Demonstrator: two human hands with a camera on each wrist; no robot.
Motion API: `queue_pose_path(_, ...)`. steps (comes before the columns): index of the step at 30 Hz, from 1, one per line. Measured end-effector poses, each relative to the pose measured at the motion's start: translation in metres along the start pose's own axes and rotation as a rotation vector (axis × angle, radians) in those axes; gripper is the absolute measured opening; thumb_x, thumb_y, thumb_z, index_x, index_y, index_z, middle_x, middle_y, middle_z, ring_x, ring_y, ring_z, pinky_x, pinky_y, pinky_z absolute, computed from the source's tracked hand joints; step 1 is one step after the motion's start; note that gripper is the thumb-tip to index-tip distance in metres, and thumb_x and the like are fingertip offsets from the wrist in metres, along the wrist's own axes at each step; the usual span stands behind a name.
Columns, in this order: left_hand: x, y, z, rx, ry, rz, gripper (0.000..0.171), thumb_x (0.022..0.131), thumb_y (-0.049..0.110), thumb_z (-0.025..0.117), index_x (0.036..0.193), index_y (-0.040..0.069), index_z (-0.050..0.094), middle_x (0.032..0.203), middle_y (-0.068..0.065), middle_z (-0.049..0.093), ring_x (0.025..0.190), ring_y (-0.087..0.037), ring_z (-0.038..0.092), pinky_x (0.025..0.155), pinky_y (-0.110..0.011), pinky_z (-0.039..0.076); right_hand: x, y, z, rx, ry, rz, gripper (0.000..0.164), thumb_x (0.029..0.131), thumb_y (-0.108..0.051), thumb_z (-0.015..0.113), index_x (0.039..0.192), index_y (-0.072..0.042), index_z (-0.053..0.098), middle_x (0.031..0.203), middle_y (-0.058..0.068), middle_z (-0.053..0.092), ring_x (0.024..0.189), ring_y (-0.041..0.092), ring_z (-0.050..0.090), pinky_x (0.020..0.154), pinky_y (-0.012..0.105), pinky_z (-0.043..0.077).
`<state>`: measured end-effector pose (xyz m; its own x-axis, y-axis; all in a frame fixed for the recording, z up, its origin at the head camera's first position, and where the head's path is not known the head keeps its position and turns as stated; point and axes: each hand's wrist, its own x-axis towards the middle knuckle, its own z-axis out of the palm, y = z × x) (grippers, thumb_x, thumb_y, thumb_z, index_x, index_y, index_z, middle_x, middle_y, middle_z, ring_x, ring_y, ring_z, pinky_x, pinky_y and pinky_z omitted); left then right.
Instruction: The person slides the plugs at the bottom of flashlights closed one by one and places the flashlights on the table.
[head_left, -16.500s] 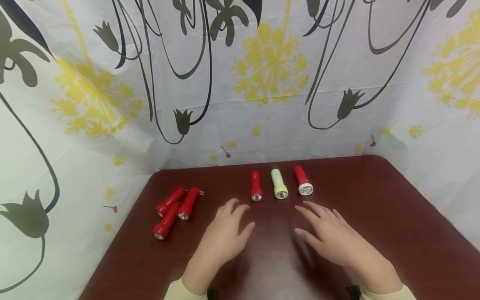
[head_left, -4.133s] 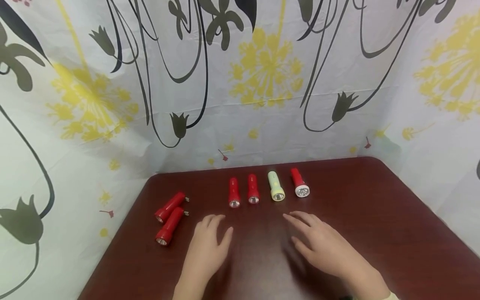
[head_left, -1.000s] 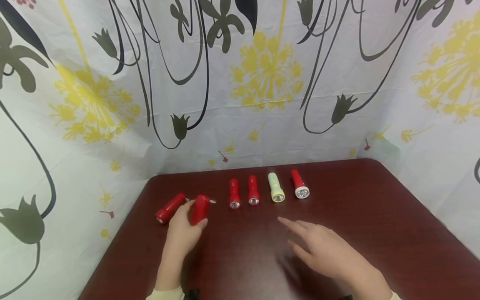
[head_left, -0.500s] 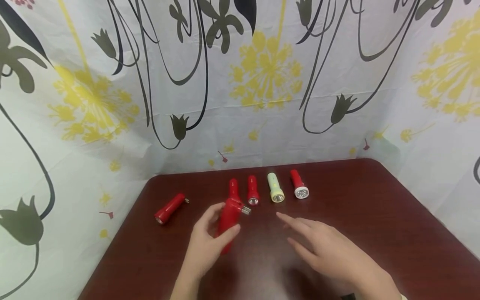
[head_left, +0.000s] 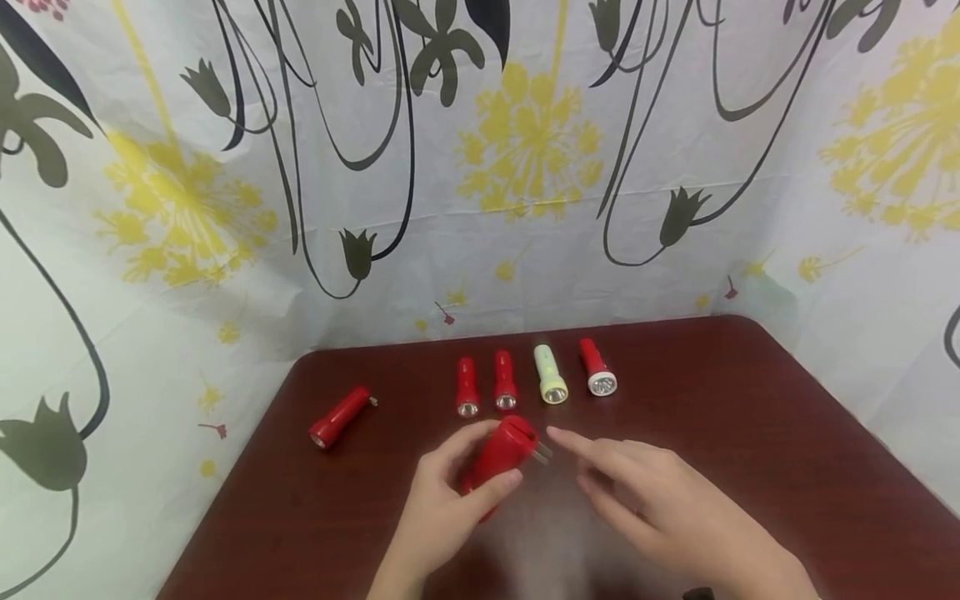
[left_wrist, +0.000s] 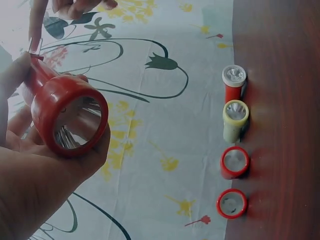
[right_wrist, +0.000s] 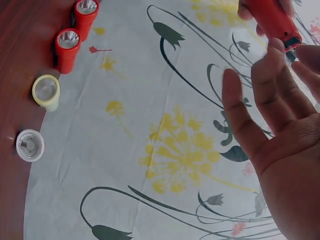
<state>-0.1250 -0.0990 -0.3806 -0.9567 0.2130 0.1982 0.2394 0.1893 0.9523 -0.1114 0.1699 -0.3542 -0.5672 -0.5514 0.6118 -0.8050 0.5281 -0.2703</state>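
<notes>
Out over the middle of the table, my left hand [head_left: 438, 504] grips a red flashlight [head_left: 501, 457], thumb on the near side. Two metal plug prongs [head_left: 542, 453] stick out of its tail toward the right. The left wrist view shows its reflector head [left_wrist: 77, 122] in a red rim. My right hand [head_left: 667, 496] hovers just right of the prongs with its fingers extended; whether a fingertip touches them I cannot tell. In the right wrist view, the fingers of the right hand [right_wrist: 285, 110] lie near the tail of the held flashlight [right_wrist: 272, 22].
Toward the back stands a row of flashlights: a red one [head_left: 467, 387], another red one [head_left: 505, 381], a pale green one [head_left: 551, 375] and a red one with a white rim [head_left: 598, 368]. One more red flashlight [head_left: 340, 419] lies at the left. A patterned sheet [head_left: 525, 275] rises behind the table.
The left group has gone from three flashlights to one; one red flashlight joined the row. My left hand picked up another and carried it right, toward my right hand.
</notes>
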Motion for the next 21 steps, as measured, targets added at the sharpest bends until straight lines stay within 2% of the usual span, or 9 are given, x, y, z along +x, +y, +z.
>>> queue_pose_path(6, -0.0026, 0.0038, 0.0008, -0.009, -0.022, 0.017, 0.048, 0.092, 0.024, 0.083, 0.135, 0.040, 0.069, 0.128, 0.010, 0.074, 0.111, -0.022, 0.070, 0.085, -0.028, 0.064, 0.0008, -0.0007, -0.0013, 0.015, 0.031, -0.092, 0.058, 0.096, -0.007, 0.074, 0.150, -0.023, 0.060, 0.111, -0.019, 0.072, 0.086, -0.008, 0.057, 0.076, 0.004, 0.046)
queue_pose_path(9, -0.0029, 0.0056, 0.0024, -0.017, -0.035, 0.009, 0.048, 0.092, 0.025, 0.084, 0.134, 0.042, 0.069, 0.129, 0.013, 0.073, 0.112, -0.022, 0.070, 0.085, -0.028, 0.064, -0.0001, -0.0004, -0.0021, 0.008, 0.046, -0.111, 0.059, 0.094, -0.005, 0.075, 0.149, -0.022, 0.062, 0.116, -0.017, 0.074, 0.087, -0.007, 0.059, 0.077, 0.005, 0.047)
queue_pose_path(12, -0.0037, 0.0080, 0.0026, -0.010, -0.037, 0.022, 0.048, 0.092, 0.025, 0.083, 0.135, 0.041, 0.069, 0.130, 0.011, 0.072, 0.112, -0.023, 0.069, 0.084, -0.028, 0.064, -0.0008, -0.0005, -0.0030, 0.018, 0.039, -0.103, 0.060, 0.092, -0.001, 0.072, 0.148, -0.022, 0.063, 0.102, -0.021, 0.069, 0.079, -0.009, 0.053, 0.073, 0.002, 0.043)
queue_pose_path(16, -0.0056, 0.0091, 0.0020, 0.010, -0.030, 0.040, 0.047, 0.093, 0.025, 0.082, 0.137, 0.037, 0.070, 0.131, 0.006, 0.073, 0.112, -0.023, 0.069, 0.083, -0.026, 0.064, -0.0008, -0.0019, -0.0026, 0.029, 0.035, -0.105, 0.069, 0.084, 0.008, 0.069, 0.146, -0.022, 0.065, 0.083, -0.022, 0.053, 0.068, -0.010, 0.039, 0.066, 0.000, 0.036)
queue_pose_path(21, -0.0071, 0.0066, 0.0027, 0.022, -0.048, 0.103, 0.047, 0.095, 0.024, 0.080, 0.140, 0.030, 0.069, 0.131, 0.000, 0.075, 0.110, -0.020, 0.071, 0.083, -0.026, 0.064, -0.0036, -0.0048, -0.0012, 0.037, 0.022, -0.063, 0.076, 0.080, 0.010, 0.070, 0.146, -0.025, 0.065, 0.079, -0.023, 0.047, 0.066, -0.012, 0.033, 0.063, -0.001, 0.033)
